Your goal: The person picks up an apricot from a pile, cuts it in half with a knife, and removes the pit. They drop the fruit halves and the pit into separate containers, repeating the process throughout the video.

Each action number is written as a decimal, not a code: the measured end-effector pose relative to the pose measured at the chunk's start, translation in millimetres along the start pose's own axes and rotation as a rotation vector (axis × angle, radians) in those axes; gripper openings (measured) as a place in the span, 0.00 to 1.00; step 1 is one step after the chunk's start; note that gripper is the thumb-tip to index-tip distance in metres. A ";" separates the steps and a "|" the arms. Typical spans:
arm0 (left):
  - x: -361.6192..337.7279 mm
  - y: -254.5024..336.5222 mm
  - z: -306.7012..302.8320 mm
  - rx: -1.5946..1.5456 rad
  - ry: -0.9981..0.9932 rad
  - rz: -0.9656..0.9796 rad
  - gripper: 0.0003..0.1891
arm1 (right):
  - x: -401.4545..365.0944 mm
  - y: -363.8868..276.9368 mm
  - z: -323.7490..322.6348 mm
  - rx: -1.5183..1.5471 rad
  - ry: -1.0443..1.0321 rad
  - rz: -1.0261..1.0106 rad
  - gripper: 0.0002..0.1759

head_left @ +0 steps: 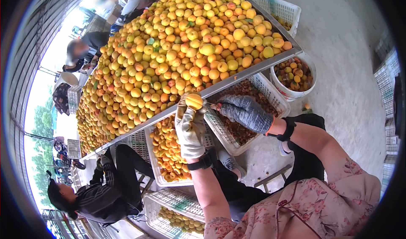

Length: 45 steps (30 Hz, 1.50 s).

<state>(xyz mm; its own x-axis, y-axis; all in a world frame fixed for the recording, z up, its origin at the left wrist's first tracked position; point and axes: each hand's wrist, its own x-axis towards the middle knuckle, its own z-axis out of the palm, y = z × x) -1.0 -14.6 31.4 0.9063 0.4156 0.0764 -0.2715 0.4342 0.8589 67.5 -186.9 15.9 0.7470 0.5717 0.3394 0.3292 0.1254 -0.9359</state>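
My left hand (pixel 190 131), in a white work glove, is closed around a yellow-orange apricot (pixel 194 101) at the metal rim of the sorting table. In a grey knitted glove, my right hand (pixel 245 113) grips a small hand tool (pixel 215 106) with a reddish handle and a metal end. That end meets the side of the apricot; its exact shape is hidden. Below my left hand stands a white crate of halved apricots (pixel 152 171). Under my right hand is another white crate (pixel 230 148), filled with brown pits.
A table (pixel 237 77) heaped with apricots stretches ahead. At its right corner are a white bucket (pixel 292 96) of fruit and a white crate (pixel 292 6). A person in black (pixel 101 196) sits at left; others work farther along. Another crate (pixel 160 230) stands below.
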 end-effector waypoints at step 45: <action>1.7 -36.0 8.5 0.166 0.164 0.166 0.13 | 13.5 25.1 40.7 0.123 -0.014 0.362 0.16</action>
<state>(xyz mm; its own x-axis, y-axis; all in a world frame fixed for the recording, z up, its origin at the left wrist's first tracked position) 13.0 -36.3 4.9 0.7857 0.5996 0.1521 -0.3431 0.2179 0.9137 62.3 -143.0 -6.9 0.7940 0.6078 -0.0157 -0.0270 0.0095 -0.9996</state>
